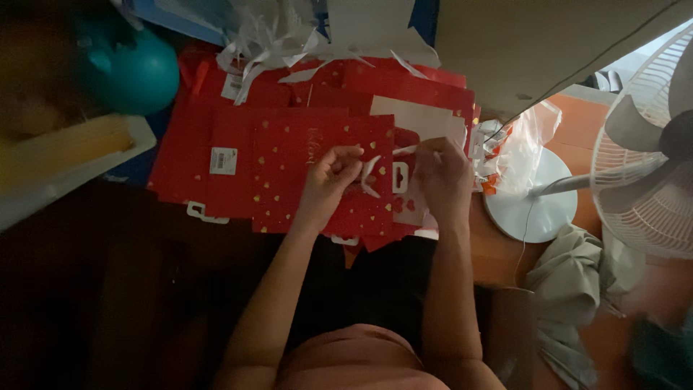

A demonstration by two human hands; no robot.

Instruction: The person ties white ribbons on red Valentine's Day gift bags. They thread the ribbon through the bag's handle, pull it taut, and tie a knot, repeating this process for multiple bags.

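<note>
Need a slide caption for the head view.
Both hands pull a white strip over red gift bags.

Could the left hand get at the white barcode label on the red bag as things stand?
Probably yes: the white label lies uncovered on the red bag, just beside the left hand, though that hand is pinching a white strip.

Flat red paper gift bags scattered with small gold and red hearts lie overlapped across the middle, more red ones stacked behind them; a small white rectangular label sits on a plain red bag at the left, a second white label farther back among paper strips; a crumpled clear plastic bag with orange-red print lies to the right, beside the stack
</note>
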